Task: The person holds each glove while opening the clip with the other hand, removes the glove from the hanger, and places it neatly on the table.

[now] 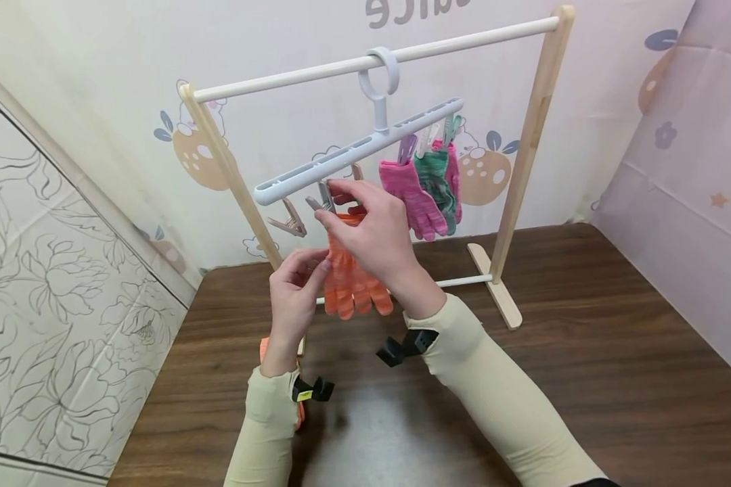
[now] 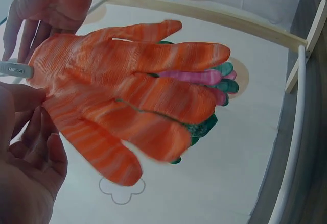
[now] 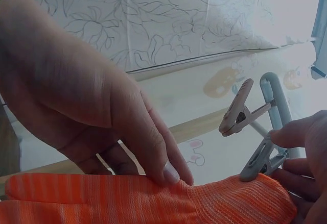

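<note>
An orange striped knit glove (image 1: 344, 284) hangs fingers down below the pale blue hanger (image 1: 347, 155). A grey clothespin (image 3: 258, 157) sits at the glove's cuff, its tip against the fabric. My right hand (image 1: 380, 226) holds that clothespin between thumb and fingers. Lower down, my left hand (image 1: 295, 281) pinches the side edge of the glove near the cuff. In the left wrist view the glove (image 2: 127, 81) spreads across the middle, cuff to the left. Another clothespin, beige (image 1: 289, 220), hangs free to the left.
Pink (image 1: 411, 196) and green (image 1: 435, 176) gloves hang clipped at the hanger's right end. The hanger hooks over a white rod (image 1: 469, 46) between wooden posts (image 1: 533, 142). Part of another orange item (image 1: 300, 414) lies on the table (image 1: 591, 352), mostly hidden behind my left forearm.
</note>
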Tool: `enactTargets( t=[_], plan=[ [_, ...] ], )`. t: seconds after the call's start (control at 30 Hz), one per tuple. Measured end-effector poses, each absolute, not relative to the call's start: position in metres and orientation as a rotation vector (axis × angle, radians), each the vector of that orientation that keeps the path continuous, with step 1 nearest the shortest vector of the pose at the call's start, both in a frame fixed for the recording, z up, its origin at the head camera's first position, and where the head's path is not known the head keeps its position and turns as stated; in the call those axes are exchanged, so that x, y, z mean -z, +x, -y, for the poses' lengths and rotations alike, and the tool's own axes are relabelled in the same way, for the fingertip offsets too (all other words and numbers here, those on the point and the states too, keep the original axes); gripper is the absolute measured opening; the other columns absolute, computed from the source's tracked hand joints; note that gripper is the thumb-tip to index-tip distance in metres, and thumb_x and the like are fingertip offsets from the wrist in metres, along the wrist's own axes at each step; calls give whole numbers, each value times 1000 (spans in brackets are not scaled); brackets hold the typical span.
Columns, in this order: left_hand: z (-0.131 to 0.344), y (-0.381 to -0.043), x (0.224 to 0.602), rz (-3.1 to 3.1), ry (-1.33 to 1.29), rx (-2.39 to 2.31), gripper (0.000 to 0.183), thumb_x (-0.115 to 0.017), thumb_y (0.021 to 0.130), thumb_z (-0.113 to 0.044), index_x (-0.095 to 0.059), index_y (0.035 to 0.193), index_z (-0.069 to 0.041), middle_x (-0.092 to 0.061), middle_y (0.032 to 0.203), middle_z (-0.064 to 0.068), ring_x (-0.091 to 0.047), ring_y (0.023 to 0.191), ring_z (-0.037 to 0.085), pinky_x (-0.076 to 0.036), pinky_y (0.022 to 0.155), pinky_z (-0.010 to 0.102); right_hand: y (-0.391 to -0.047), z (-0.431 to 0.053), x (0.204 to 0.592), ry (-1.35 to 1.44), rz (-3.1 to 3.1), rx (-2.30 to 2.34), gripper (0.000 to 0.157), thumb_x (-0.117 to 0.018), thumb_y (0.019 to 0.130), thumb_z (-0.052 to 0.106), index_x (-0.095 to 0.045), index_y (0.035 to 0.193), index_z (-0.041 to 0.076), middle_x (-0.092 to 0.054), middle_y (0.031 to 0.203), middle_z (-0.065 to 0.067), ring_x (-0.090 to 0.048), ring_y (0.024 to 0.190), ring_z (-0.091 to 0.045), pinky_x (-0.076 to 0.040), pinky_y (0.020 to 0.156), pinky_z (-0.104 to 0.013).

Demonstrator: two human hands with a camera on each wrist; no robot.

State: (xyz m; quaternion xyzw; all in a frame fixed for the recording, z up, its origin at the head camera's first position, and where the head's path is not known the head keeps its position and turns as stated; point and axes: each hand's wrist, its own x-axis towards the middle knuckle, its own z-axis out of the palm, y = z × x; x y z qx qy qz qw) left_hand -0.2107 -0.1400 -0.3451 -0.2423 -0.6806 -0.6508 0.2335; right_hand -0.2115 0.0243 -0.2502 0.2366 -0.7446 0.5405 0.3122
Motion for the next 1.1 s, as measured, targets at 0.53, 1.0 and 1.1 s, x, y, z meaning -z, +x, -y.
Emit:
enactTargets(
  t=[0.53,1.0,1.1],
  plan=[
    [130,-207,342,1826,-641,1938,20,-66,93,2,-67,112,10,-68,94,3,-64,81,14,-54,74,25,-216,-13,243,555,1923,-1558,39,-85,81,23,-73,114,6,-73,99,-1,-67,87,-8,-56,72,-28],
    [131,-210,346,1854,-601,1941,15,-67,92,3,-69,106,9,-69,93,2,-67,83,16,-55,76,26,-216,-12,246,576,1903,-1609,34,-81,85,18,-72,114,3,-73,100,-5,-68,88,-11,-57,73,-25],
    [130,-210,347,1866,-619,1927,14,-67,92,5,-70,105,8,-69,92,0,-66,80,16,-54,73,25,-216,-13,248,569,1888,-1612,34,-82,84,18,-72,113,3,-73,99,-4,-68,88,-11,-57,72,-25]
  ],
)
